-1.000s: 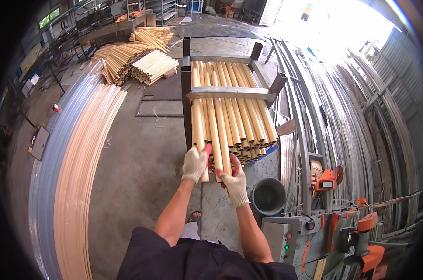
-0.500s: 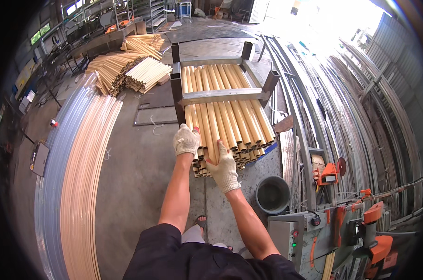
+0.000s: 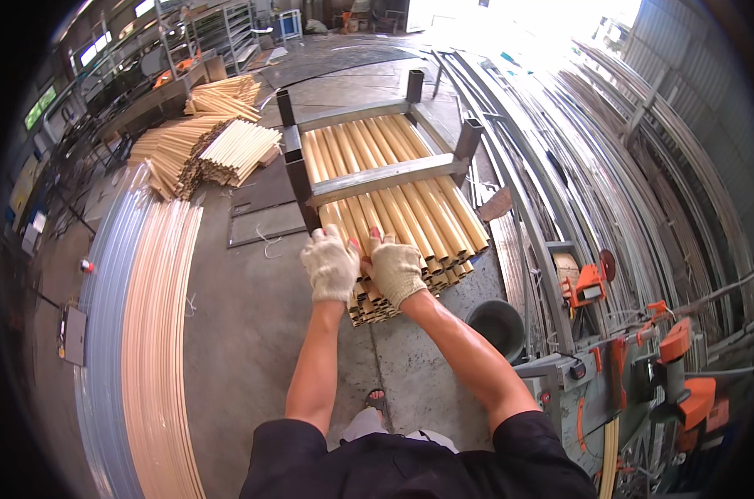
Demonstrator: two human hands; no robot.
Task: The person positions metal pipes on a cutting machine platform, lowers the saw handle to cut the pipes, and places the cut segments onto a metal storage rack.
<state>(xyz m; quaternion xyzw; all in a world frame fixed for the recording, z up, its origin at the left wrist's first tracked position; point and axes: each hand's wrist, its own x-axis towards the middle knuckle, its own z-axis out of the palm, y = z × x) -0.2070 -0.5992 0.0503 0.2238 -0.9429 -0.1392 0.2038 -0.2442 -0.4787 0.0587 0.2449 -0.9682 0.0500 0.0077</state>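
The rack (image 3: 383, 177) is silver-grey with dark brown posts (image 3: 300, 185); the tubes (image 3: 402, 216) inside it are golden. Before it, the gloved hands (image 3: 329, 264) are cream with red. Left of it are pinkish strips (image 3: 161, 333) and bluish lengths (image 3: 107, 349).

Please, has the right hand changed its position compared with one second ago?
Yes. The right hand has moved forward: it is now closer to the nearer metal crossbar over the tubes.
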